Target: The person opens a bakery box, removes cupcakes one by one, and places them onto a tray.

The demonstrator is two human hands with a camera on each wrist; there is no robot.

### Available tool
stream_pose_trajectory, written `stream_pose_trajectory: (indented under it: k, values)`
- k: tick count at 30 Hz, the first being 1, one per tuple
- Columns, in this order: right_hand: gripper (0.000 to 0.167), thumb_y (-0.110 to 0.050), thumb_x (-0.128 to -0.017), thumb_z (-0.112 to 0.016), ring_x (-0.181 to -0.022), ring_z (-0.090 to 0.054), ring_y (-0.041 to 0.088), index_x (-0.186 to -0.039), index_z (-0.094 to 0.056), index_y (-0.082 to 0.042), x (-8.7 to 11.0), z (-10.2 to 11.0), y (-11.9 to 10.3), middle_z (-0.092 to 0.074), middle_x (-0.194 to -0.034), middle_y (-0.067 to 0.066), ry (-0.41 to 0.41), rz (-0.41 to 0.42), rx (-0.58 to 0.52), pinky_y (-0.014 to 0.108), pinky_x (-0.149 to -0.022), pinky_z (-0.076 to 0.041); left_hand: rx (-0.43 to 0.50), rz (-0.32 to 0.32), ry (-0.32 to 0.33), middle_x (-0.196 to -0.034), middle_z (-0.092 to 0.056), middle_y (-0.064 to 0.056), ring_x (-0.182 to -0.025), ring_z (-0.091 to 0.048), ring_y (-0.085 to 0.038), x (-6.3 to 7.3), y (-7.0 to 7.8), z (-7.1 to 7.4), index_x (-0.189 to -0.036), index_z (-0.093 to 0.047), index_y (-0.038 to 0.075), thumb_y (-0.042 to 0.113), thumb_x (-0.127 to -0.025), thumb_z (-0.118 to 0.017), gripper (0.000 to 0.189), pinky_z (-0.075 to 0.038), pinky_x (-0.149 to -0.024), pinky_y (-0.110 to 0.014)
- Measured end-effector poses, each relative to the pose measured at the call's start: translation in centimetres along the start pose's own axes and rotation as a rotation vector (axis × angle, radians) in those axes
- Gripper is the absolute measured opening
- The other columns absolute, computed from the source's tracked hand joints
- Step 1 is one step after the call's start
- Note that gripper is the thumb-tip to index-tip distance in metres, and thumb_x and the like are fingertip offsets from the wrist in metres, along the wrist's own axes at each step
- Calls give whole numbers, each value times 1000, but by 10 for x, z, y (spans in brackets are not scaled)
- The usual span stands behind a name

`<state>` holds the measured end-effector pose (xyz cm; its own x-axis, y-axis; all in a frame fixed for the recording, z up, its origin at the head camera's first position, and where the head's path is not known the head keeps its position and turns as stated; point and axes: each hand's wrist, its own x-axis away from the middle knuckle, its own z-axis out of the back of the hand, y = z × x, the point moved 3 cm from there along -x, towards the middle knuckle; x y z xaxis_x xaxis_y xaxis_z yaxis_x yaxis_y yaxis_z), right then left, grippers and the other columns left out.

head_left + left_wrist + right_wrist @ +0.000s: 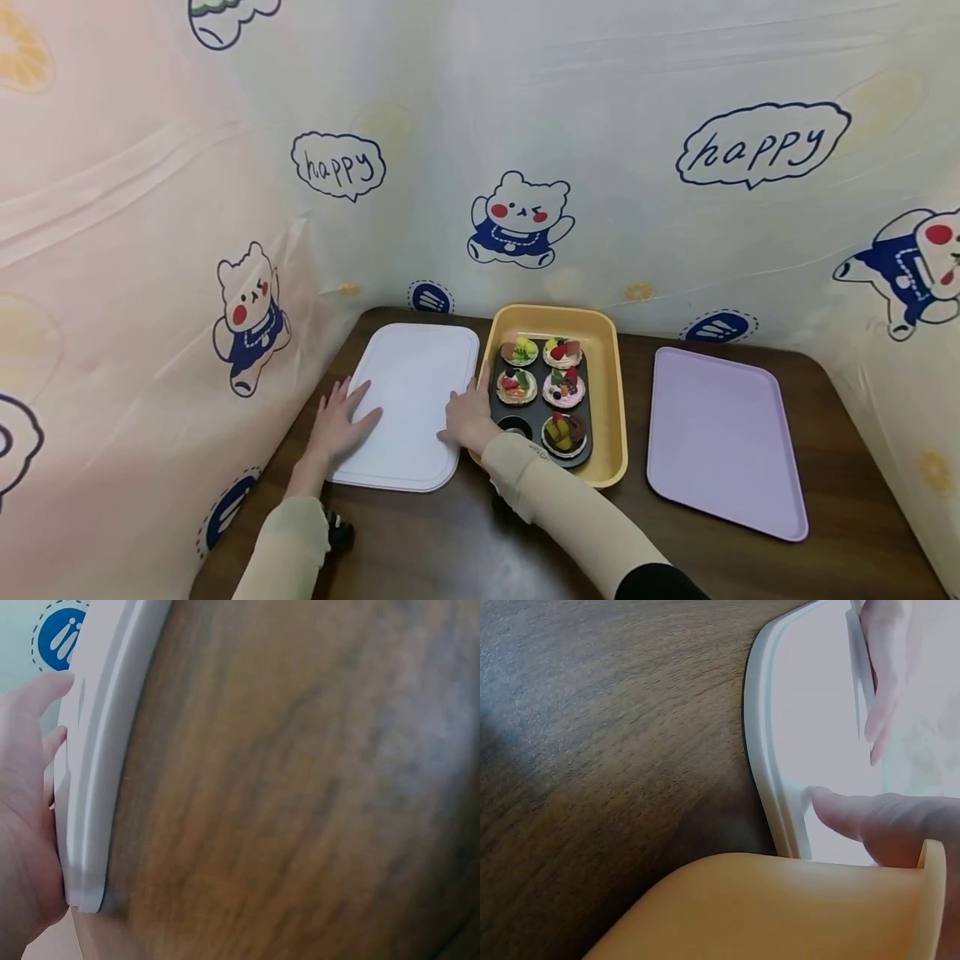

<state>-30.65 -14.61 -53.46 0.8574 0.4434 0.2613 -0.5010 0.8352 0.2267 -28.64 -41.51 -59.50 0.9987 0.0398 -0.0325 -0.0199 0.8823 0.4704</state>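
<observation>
White tray lies between your two hands on the dark wooden table, just left of the yellow tray. In the head view, your left hand lies on its left edge with fingers spread, and your right hand sits at its right edge, fingers also spread. That right side is crowded: the yellow tray's near wall stands right beside your fingers, one fingertip overlapping its rim. Inside it, a dark muffin pan carries five topped tarts; your right hand and sleeve partly cover the near-left cup, so you can't make out its contents. A purple tray lies further right, apart from the yellow one. A printed sheet hangs behind and to the left of the table, and a small dark object at your left wrist is hard to identify.

In the left wrist view, tabletop fills most of the picture. The white tray shows only as a stepped edge along the left, cut off at the top, with your fingers beside it, some hidden behind it.

In the right wrist view, the yellow tray's outer wall blocks the lower part and hides much of your right hand; its thumb touches the white tray. Your left hand shows opposite, washed out by glare. You can't tell whether any fingers reach beneath the tray.
</observation>
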Motion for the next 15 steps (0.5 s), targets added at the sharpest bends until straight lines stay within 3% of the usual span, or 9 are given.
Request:
stream_pose_trajectory:
  k: [10,15]
  values:
    - [61,-68,-104,-60,-164,-43,33,-149,-71,-28,-2,-5,3,-67,-157,-8,45,16,-55,72,-137,-7,-45,-7,22,-181,-19,-31,-169,-11,-56,4,4,-5,-169,-44,12,56,-106,-63,80,-5,-136,-75]
    - [64,-57,-108,-62,-168,-35,34,-159,-60,-18,-1,-3,9,-61,-164,6,105,-31,-248,68,-139,-6,-44,2,23,-181,-18,-30,-169,-10,-56,3,5,-5,-169,-43,12,56,-106,-62,79,-4,-136,-75]
